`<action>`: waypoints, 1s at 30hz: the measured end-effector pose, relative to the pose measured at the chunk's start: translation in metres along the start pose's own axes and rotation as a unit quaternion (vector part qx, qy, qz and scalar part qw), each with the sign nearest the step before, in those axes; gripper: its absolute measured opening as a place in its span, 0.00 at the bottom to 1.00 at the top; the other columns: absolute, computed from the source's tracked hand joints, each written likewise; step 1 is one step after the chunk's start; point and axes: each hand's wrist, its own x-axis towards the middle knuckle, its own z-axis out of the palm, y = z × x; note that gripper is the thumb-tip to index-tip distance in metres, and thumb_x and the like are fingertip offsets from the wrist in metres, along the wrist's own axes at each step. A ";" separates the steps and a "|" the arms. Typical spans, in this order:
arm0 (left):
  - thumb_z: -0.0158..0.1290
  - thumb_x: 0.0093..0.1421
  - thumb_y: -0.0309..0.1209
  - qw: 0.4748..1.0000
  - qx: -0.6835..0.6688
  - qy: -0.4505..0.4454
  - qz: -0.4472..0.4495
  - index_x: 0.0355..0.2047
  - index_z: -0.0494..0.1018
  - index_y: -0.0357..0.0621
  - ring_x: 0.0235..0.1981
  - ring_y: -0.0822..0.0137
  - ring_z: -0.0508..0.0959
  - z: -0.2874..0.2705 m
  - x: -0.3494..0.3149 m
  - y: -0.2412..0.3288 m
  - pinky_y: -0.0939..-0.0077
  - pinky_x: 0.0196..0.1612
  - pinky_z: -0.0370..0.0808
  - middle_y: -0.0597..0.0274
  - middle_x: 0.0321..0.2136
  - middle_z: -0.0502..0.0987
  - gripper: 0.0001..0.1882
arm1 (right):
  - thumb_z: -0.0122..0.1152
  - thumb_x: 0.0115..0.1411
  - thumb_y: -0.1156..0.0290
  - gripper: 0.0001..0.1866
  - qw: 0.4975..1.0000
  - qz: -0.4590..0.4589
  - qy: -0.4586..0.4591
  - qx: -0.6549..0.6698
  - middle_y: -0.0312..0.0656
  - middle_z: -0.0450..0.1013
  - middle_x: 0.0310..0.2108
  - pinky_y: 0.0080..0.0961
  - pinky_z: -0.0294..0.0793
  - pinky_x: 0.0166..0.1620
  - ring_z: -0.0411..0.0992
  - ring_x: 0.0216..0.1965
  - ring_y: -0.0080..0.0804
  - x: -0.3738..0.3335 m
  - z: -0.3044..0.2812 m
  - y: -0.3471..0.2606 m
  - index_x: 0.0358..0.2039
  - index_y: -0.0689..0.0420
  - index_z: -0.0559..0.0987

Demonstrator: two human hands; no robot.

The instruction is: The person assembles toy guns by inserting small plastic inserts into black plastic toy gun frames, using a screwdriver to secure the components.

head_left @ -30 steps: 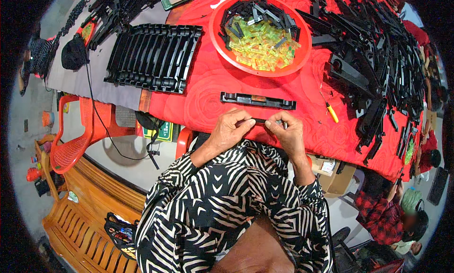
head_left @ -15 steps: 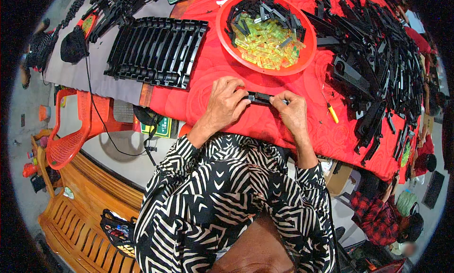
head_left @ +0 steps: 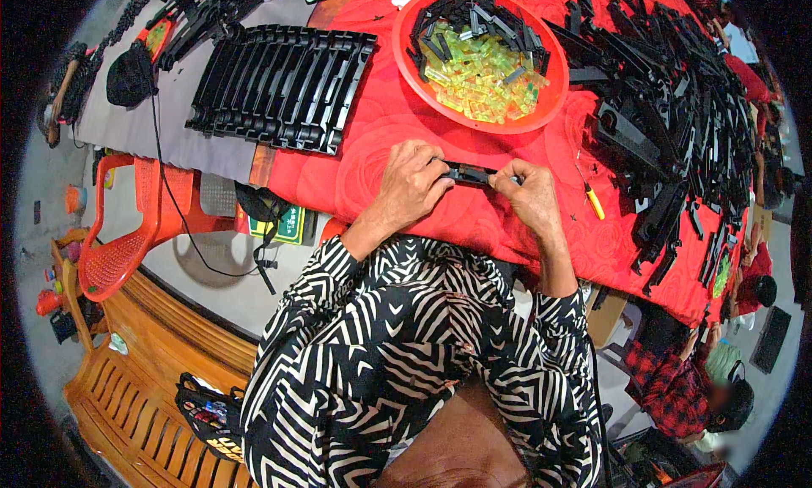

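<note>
Between my two hands, just above the red tablecloth (head_left: 372, 179), is a narrow black plastic strip (head_left: 468, 174). My left hand (head_left: 413, 183) has its fingers closed around the left end. At the other end, my right hand (head_left: 531, 194) pinches the strip between thumb and fingers, which hide that tip. Beyond my hands stands a red basin (head_left: 554, 107) of small yellow-green clear pieces (head_left: 482, 86) and small black pieces (head_left: 486, 23). To the left, several long black plastic parts (head_left: 275, 90) lie side by side in a row.
A big heap of black plastic parts (head_left: 660, 90) covers the table's right side. A screwdriver with a yellow handle (head_left: 595, 204) lies right of my right hand. An orange plastic chair (head_left: 144, 226) and a wooden bench (head_left: 139, 403) stand at left. Another person (head_left: 677, 391) is at the lower right.
My right hand has shifted slightly, its fingers curling more around the end of the black strip. My left hand keeps its grip. The whole view has tilted a little.
</note>
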 end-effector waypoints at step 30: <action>0.58 0.46 0.33 0.957 -0.111 -0.186 -0.193 0.25 0.71 0.40 0.27 0.53 0.75 -0.001 0.047 -0.012 0.62 0.28 0.69 0.52 0.22 0.74 0.11 | 0.59 0.41 0.66 0.11 0.980 -0.002 0.016 -0.199 0.54 0.69 0.18 0.44 0.68 0.28 0.71 0.25 0.52 0.021 0.006 -0.013 0.16 0.61 0.72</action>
